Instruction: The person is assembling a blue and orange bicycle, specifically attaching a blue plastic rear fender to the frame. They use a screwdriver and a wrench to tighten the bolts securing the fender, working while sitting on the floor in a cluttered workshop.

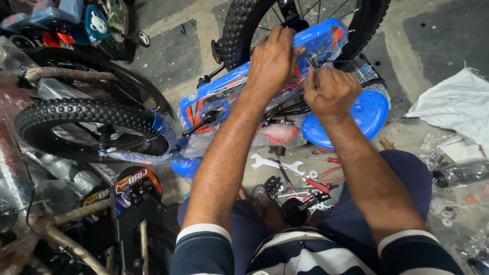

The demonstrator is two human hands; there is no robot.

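Striped navy-and-white sleeves (305, 252) sit closest to the lens, cuffs banded in white, with dark blue trousers below them.

2 bare forearms reach from those sleeves to a small blue bicycle frame (224, 94), glossy and still wrapped in clear crinkled plastic film, lying on its side on the floor in the upper middle of the view. The left hand (272, 63) is curled down over the frame's upper blue guard, fingers pressed together and gripping the wrapped surface. The right hand (331, 91) is closed into a loose fist just beside it, pinching a thin metal tool (315, 65) whose tip meets the guard; what kind of tool cannot be told.

Behind the hands stands a knobbly black rubber tyre (237, 30) with thin wire spokes. A round, smooth blue plastic disc (369, 114) lies right of the frame. Orange bubble-like padding shows under the wrap below it.

On the patched grey concrete floor (168, 56) between the knees lie a flat silver spanner (265, 163), a red-handled screwdriver (316, 184) and a heap of small dark metal fittings.

To the left, another chunky treaded tyre (76, 114) rests among wrapped bicycle parts, with a glossy sticker plate on a black bracket (133, 186) beneath it. A crumpled white cloth (456, 104) lies at far right.
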